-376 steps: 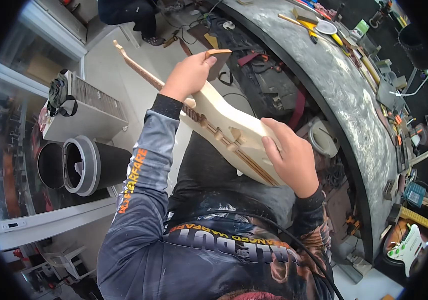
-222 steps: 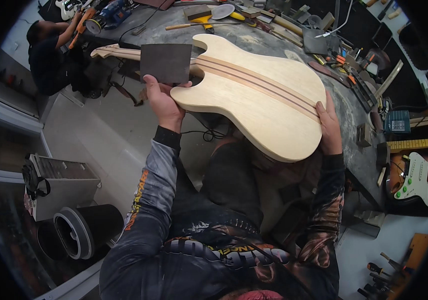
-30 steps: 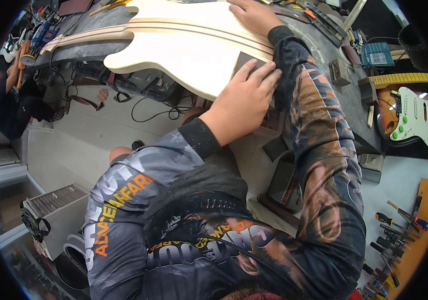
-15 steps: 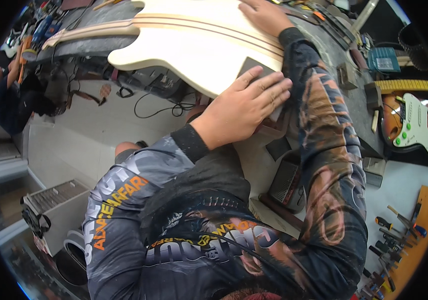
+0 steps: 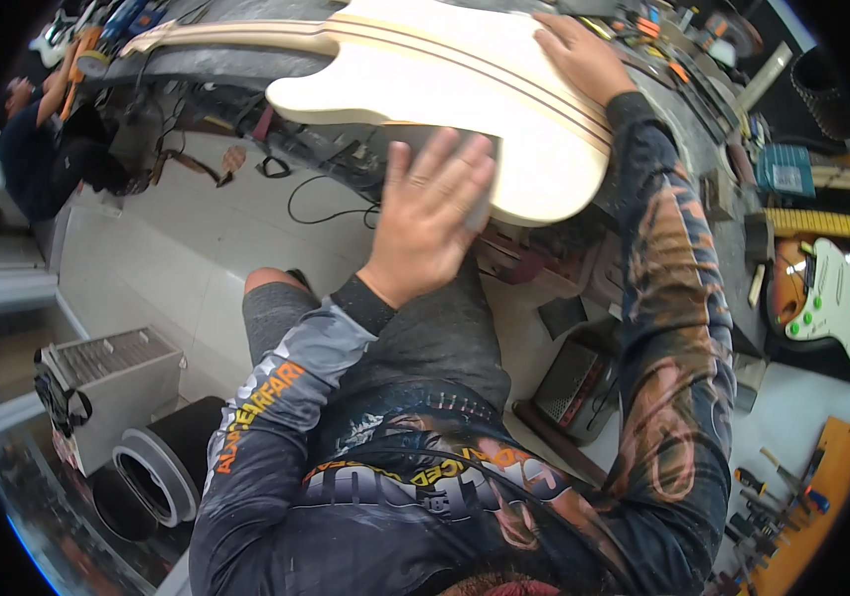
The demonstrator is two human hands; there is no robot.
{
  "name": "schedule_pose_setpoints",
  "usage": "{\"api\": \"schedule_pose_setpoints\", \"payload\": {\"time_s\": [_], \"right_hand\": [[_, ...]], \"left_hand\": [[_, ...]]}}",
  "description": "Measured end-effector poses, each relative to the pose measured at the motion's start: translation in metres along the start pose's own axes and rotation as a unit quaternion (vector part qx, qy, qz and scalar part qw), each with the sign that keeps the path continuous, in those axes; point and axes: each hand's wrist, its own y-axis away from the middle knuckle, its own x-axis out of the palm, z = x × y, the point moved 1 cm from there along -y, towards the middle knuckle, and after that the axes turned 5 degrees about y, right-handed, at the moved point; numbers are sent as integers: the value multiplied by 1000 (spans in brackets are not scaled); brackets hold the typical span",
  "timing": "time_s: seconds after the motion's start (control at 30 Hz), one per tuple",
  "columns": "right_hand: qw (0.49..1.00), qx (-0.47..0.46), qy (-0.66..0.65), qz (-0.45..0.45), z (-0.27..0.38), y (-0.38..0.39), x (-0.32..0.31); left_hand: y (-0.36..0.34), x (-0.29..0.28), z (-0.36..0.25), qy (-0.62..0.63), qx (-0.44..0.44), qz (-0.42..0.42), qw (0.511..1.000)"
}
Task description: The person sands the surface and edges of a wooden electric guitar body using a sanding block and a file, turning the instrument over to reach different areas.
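Observation:
A pale, unfinished guitar body [image 5: 445,74] with dark stripes down its middle lies on the bench, its neck [image 5: 236,37] pointing left. At the body's near edge is my left hand [image 5: 430,219], palm down, fingers stretched over a dark grey sheet of sandpaper [image 5: 488,164] that it holds against the rim. Its thumb is hidden, and its fingers are slightly blurred. On the far right part of the body rests my right hand [image 5: 589,62], with its fingers laid flat on the wood and nothing in them.
Tools crowd the bench's far right, beside a teal box [image 5: 785,169]. A sunburst guitar with a white pickguard [image 5: 832,288] is at the right. Hand tools hang on a wooden board [image 5: 822,497]. At left, another person [image 5: 48,149] works near a grey cabinet [image 5: 117,372].
My left hand has slid left along the body's near edge with the sandpaper, uncovering the lower right curve. The right hand stays on the body. The whole view has shifted somewhat.

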Motion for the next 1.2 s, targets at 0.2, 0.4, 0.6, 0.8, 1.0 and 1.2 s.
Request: {"api": "schedule_pose_setpoints", "payload": {"time_s": [0.2,0.4,0.6,0.8,1.0,1.2], "right_hand": [[999,1,-40,28,18,3,-19],[998,11,-56,41,33,-6,-20],[996,30,-75,43,24,-10,-11],[995,51,-75,45,24,-4,-16],[996,32,-74,31,38,-10,-17],[967,-100,227,61,-5,-33,25]], "left_hand": [[-17,-70,88,-220,26,27,975],[15,-97,115,-262,-132,-107,950],[-3,-31,51,-81,-80,-55,992],[-9,-65,87,-193,-67,-60,977],[-36,-93,137,-48,-248,-244,936],[-11,-35,91,-86,-191,-174,962]]}}
